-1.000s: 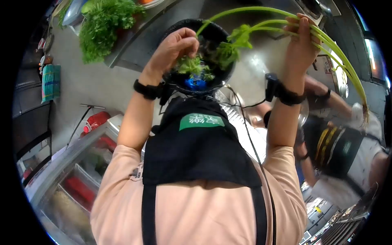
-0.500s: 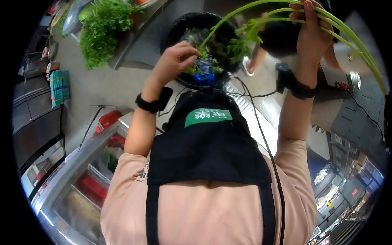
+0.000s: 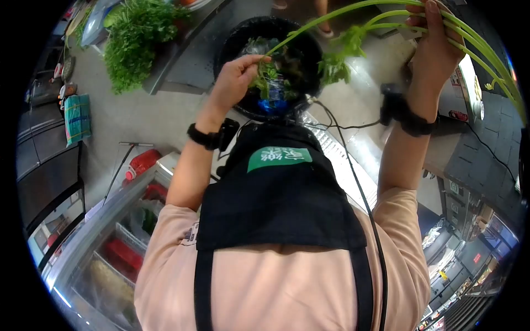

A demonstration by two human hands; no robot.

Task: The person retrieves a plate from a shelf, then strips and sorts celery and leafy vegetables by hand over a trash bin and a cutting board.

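Stalks (image 3: 331, 15) held by right hand (image 3: 434, 49), right of bin (image 3: 310, 55) | tip (image 3: 276, 48) pinched by left hand (image 3: 236, 78) | leaf-stripping presumed; steady hold was needed next

The green patch (image 3: 280, 159) on the black apron (image 3: 281, 215) reads 家樂 in white, its smaller line illegible.

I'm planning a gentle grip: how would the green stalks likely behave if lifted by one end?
The stalks would probably bend without snapping at once, since they arch smoothly between the left hand and right hand. Being slender, they look light for their length. Their leaves droop, so that end may well flop.
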